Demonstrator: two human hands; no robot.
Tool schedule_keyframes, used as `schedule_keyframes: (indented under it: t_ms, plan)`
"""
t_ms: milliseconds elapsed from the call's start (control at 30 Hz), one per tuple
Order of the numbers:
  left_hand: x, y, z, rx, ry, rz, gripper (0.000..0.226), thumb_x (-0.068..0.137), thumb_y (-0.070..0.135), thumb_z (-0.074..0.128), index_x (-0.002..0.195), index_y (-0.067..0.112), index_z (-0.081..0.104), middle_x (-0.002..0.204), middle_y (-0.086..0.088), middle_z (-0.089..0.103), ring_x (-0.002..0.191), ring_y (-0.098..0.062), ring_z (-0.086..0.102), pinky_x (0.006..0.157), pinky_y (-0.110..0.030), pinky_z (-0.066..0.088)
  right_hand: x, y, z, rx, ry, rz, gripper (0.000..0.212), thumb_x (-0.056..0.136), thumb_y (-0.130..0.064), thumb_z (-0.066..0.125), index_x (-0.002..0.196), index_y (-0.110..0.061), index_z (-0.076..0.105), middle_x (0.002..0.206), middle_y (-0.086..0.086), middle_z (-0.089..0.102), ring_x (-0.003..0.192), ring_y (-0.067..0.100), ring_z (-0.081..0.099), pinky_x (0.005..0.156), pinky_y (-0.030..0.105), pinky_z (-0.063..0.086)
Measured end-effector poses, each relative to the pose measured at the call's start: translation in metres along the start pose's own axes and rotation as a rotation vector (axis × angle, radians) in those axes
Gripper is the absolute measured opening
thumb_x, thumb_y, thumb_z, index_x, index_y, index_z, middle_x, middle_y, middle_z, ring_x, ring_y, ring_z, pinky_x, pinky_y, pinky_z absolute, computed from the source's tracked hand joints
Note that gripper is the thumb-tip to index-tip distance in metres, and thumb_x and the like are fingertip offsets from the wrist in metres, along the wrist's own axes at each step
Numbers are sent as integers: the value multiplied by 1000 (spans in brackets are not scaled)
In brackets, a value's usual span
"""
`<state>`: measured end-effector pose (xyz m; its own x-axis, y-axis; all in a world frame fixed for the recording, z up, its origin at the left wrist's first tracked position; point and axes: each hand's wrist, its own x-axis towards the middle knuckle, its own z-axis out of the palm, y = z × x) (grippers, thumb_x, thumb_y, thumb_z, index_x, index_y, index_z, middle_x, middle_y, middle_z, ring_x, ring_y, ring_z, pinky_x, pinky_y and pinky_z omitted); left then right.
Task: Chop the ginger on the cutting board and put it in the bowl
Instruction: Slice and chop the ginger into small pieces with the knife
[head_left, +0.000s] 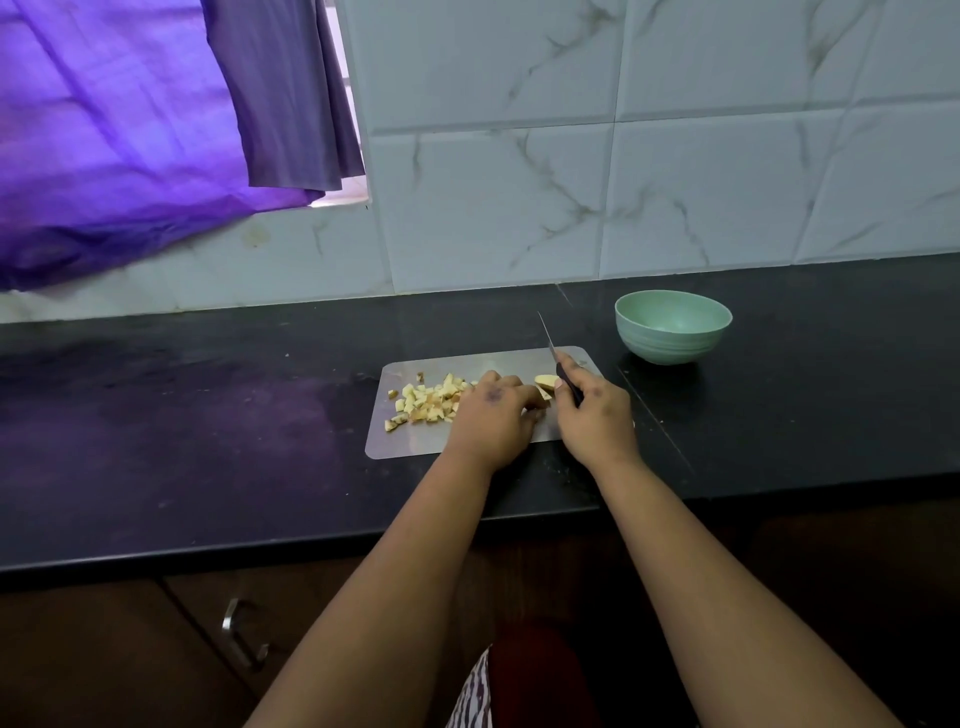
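**Last Ginger Piece Sits Between the Two Hands**

On the thin grey rectangular cutting board (415, 441), the left hand (493, 410) curls its fingers over the remaining pale yellow ginger chunk (544, 383), pinning it down. The right hand (592, 410) grips the dark-handled kitchen knife (550, 345), blade pointing away toward the wall, just right of the chunk. A heap of diced ginger pieces (426, 402) lies left of both hands. The empty pale green round bowl (672, 325) stands off the board to the right, nearer the knife hand.
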<state>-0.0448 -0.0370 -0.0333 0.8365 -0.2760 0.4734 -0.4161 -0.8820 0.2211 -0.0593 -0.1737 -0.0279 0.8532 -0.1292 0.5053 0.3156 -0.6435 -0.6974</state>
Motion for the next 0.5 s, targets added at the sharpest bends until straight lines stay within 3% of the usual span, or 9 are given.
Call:
schedule_keyframes:
  t_ms: [167, 300, 500]
  plan:
    - [-1, 2, -3, 70, 39, -77, 17, 93, 25, 49, 101, 21, 63, 102, 3, 64, 100, -22, 48, 81, -36, 34, 0, 0, 1, -3, -3, -4, 42, 95, -17, 50, 136, -25, 54, 110, 8, 68, 101, 21, 61, 88, 24, 44]
    - [-1, 2, -6, 111, 75, -167, 17, 92, 23, 47, 102, 21, 61, 103, 2, 63, 102, -23, 47, 86, -39, 34, -1, 0, 1, -20, 11, -9, 41, 95, -16, 51, 135, -24, 54, 108, 8, 68, 95, 21, 61, 81, 21, 44]
    - [-1, 4, -6, 102, 79, -190, 27, 89, 40, 54, 108, 21, 54, 110, 4, 59, 107, -21, 45, 91, -40, 35, -1, 0, 0, -34, 4, -4, 41, 96, -17, 50, 136, -24, 54, 109, 8, 68, 94, 20, 61, 75, 15, 39]
